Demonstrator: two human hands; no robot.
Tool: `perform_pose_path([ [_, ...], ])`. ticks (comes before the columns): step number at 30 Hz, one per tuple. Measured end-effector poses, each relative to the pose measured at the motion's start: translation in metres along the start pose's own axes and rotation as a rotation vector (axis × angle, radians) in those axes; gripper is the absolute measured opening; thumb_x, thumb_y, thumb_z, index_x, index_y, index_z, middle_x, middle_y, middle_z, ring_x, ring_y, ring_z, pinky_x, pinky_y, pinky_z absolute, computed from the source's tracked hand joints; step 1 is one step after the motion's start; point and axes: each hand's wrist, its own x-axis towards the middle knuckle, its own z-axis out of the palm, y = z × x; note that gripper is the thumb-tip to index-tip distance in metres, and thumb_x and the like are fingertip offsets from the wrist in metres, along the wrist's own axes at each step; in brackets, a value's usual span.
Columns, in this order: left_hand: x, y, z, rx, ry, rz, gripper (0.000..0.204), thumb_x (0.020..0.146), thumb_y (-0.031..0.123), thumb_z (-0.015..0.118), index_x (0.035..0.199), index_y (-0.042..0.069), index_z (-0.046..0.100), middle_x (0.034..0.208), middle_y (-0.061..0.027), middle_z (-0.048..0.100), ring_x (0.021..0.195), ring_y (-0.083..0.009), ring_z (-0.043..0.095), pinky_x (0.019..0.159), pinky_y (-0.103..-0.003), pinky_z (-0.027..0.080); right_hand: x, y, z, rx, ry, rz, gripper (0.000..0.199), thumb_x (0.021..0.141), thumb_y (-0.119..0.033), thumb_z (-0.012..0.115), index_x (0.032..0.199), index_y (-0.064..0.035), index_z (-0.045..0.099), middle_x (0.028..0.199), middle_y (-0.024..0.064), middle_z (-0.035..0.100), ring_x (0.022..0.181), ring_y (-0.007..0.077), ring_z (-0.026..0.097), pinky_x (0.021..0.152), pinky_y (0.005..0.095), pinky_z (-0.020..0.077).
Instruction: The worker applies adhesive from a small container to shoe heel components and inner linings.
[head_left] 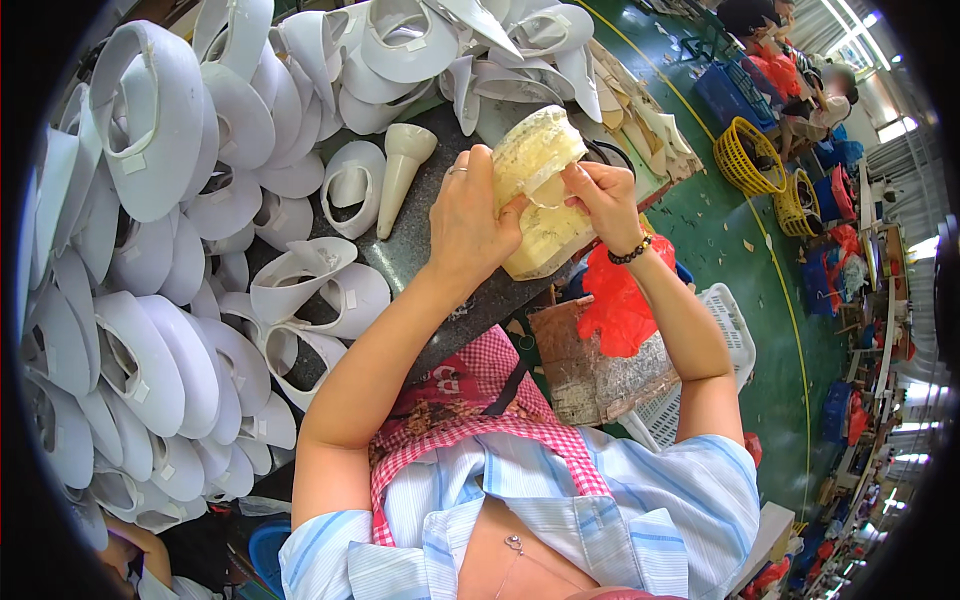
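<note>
My left hand (468, 220) grips a pale yellow plastic jar (538, 190) from its left side, holding it tilted above the edge of a dark worktop (425, 240). My right hand (600, 200) rests against the jar's right side, fingers pinched at its upper rim; a dark bead bracelet circles that wrist. A ring shows on my left hand. The jar's surface looks crusted with dried yellowish matter.
Many white shoe uppers (150, 300) are piled over the worktop at left and top. A white cone-shaped piece (400, 170) lies near the jar. A red bag (615, 305) sits on a worn box (590, 365), beside a white basket (735, 330). Yellow baskets (745, 155) and a seated person (815, 105) are far right.
</note>
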Motion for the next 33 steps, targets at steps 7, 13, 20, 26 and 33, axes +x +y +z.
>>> perform_pose_path([
  [7, -0.001, -0.001, -0.003, -0.005, 0.014, -0.001, 0.042, 0.070, 0.009, 0.070, 0.099, 0.000, 0.040, 0.094, -0.0214, 0.052, 0.087, -0.0413, 0.054, 0.072, -0.048, 0.044, 0.000, 0.006, 0.009, -0.139, 0.147, -0.198, 0.044, 0.092, -0.025, 0.060, 0.056, 0.0010, 0.055, 0.047, -0.0006, 0.049, 0.045, 0.0023, 0.043, 0.041, 0.0224, 0.0315],
  [13, -0.003, -0.010, -0.005, -0.033, 0.037, -0.042, 0.038, 0.074, 0.014, 0.069, 0.096, 0.000, 0.041, 0.090, -0.0211, 0.053, 0.084, -0.0416, 0.054, 0.070, -0.048, 0.043, -0.009, -0.031, 0.015, -0.034, 0.179, -0.201, 0.041, 0.092, -0.028, 0.060, 0.061, -0.0009, 0.058, 0.053, -0.0006, 0.052, 0.046, 0.0040, 0.046, 0.041, 0.0223, 0.0342],
  [20, -0.004, -0.016, -0.005, 0.107, 0.055, -0.015, 0.041, 0.082, 0.029, 0.068, 0.095, 0.000, 0.042, 0.087, -0.0213, 0.054, 0.080, -0.0397, 0.056, 0.066, -0.047, 0.044, 0.015, -0.033, 0.000, -0.192, -0.098, 0.312, 0.049, 0.091, -0.044, 0.057, 0.073, 0.0002, 0.065, 0.058, -0.0001, 0.058, 0.047, 0.0045, 0.051, 0.042, 0.0207, 0.0389],
  [26, -0.001, -0.016, -0.021, 0.042, -0.075, -0.020, 0.047, 0.082, 0.030, 0.068, 0.104, -0.002, 0.041, 0.086, -0.0241, 0.058, 0.079, -0.0418, 0.058, 0.067, -0.048, 0.045, 0.027, 0.000, 0.018, -0.274, -0.044, 0.021, 0.039, 0.090, -0.030, 0.057, 0.065, -0.0001, 0.064, 0.059, 0.0006, 0.058, 0.050, 0.0068, 0.048, 0.048, 0.0257, 0.0366],
  [33, -0.001, -0.012, -0.028, 0.020, -0.100, -0.060, 0.047, 0.082, 0.028, 0.068, 0.106, -0.001, 0.040, 0.081, -0.0237, 0.060, 0.077, -0.0425, 0.059, 0.066, -0.049, 0.045, 0.006, -0.017, 0.021, 0.372, 0.031, 0.096, 0.035, 0.096, -0.029, 0.053, 0.076, -0.0019, 0.060, 0.064, -0.0014, 0.054, 0.056, 0.0034, 0.049, 0.051, 0.0164, 0.0384],
])
